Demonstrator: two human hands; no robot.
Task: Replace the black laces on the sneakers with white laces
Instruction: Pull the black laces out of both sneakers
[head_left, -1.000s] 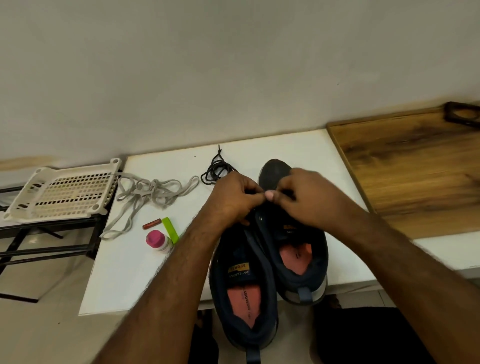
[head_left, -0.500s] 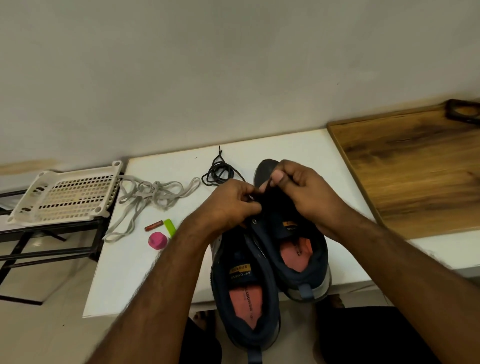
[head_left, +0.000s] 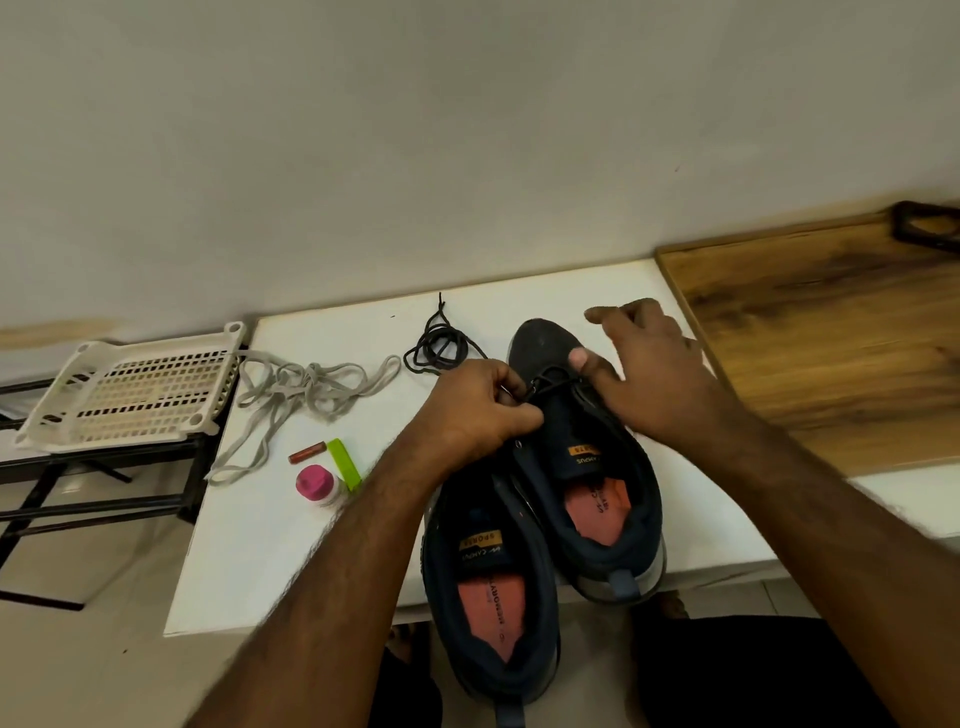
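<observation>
Left hand (head_left: 480, 410) pinches black lace (head_left: 550, 382) on right sneaker (head_left: 582, 447). Right hand (head_left: 649, 374) beside it, fingers spread, thumb near lace. White laces (head_left: 306, 387) far left on table (head_left: 270, 545).

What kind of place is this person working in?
Probably a plain room at home or a small workshop, not a shop: a white table against a bare wall, a wooden board beside it, and a perforated plastic rack nearby.

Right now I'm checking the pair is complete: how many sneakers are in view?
2: the left sneaker overhangs the table's near edge; the right sneaker sits beside it.
</observation>
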